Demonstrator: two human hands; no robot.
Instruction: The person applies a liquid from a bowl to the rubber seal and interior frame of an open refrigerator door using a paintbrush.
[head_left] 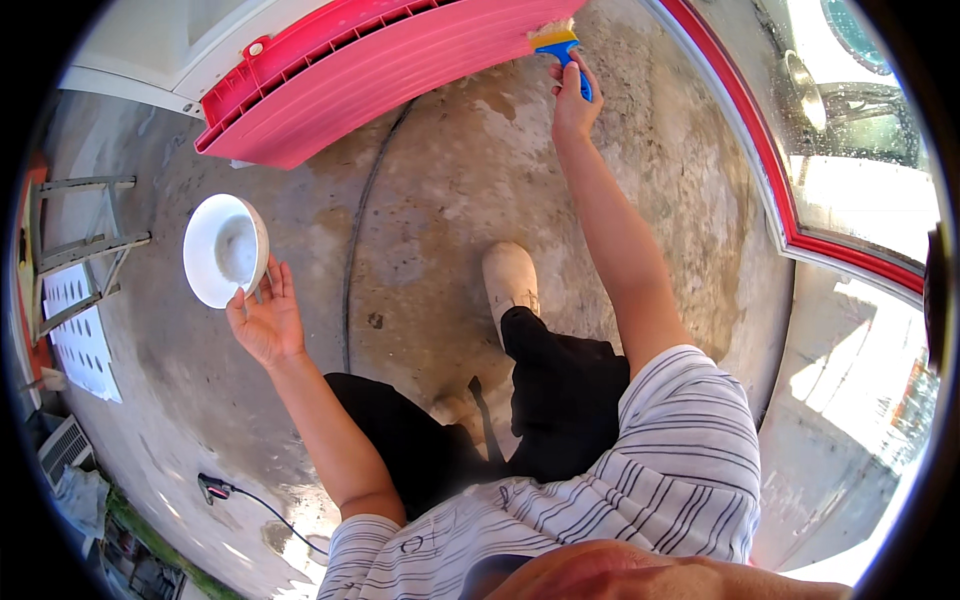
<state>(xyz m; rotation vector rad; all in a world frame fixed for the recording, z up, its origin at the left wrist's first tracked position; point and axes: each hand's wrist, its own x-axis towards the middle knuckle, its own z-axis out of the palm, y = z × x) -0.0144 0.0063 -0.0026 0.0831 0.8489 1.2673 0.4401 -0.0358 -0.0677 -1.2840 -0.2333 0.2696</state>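
A white bowl with whitish, foamy liquid in it is held out at the left. My left hand grips it by the near rim, thumb on one side and fingers under the other. At the top, my right hand closes around the blue handle of a flat brush with a yellow band and pale bristles. Those bristles touch or nearly touch the right end of a long pink-red slatted plastic panel. Wet streaks show on the panel's face.
A red-framed glass door stands along the right. A dark cable crosses the concrete floor. On the left are a metal rack and a white perforated sheet. A black trigger nozzle with a hose lies lower left.
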